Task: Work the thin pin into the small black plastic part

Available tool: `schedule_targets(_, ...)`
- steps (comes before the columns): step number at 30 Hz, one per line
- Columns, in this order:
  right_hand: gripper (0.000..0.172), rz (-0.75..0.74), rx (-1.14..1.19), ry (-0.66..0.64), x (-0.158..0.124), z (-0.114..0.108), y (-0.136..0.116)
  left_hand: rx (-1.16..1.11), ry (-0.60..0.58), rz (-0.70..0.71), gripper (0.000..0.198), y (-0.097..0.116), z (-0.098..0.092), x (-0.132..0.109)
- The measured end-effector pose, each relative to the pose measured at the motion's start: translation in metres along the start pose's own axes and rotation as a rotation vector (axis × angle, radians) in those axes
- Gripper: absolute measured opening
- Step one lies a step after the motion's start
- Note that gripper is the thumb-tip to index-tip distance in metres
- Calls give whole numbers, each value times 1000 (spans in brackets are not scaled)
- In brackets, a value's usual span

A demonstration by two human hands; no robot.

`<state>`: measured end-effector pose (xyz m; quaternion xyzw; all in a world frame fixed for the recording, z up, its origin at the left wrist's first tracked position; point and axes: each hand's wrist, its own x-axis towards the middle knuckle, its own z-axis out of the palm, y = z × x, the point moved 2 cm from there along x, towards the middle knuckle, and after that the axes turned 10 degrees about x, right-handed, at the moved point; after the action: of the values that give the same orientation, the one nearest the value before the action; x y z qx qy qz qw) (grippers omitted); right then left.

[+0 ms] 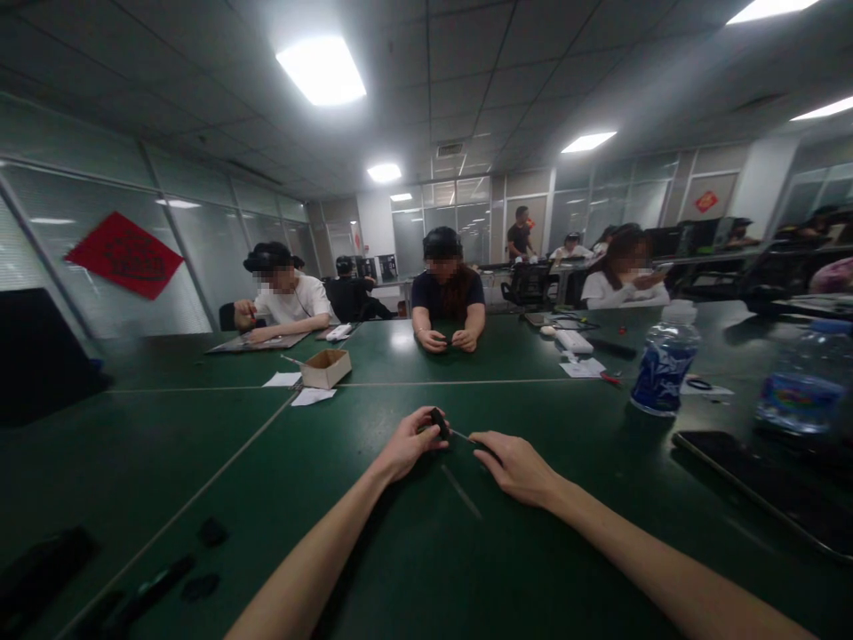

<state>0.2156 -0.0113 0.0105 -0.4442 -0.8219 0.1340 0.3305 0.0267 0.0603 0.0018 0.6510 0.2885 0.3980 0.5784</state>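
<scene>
A small black part point(439, 423) sits upright in my left hand point(408, 444), gripped between thumb and fingers. My right hand point(518, 466) is closed around the dark handle of a thin screwdriver point(460, 435). Its metal shaft points left and its tip reaches the black part; whether the tip is seated in it I cannot tell. Both hands are over the green table point(386, 524), near the middle. Below them on the tabletop shows a thin pale streak point(461, 493), either a slim strip or a reflection.
Black pieces point(200, 585) lie at the lower left. An open cardboard box point(326, 369) stands beyond my left hand, on white papers. To the right are a phone point(760, 484) and two water bottles point(665, 360). A person point(448, 298) works across the table; another point(286, 298) sits farther left.
</scene>
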Motion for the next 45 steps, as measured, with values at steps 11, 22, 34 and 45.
schedule_targets(11,34,50,13,2,1,-2,-3,16,-12,-59,45,-2,-2,1)
schedule_targets(22,33,51,-4,14,1,-3,-5,6,-6,-89,35,4,-2,-1)
schedule_targets(34,34,54,2,6,1,-1,-3,-67,-48,-94,38,5,-2,0)
schedule_targets(45,34,28,-26,-48,1,-2,-6,65,34,-42,37,-3,-4,4)
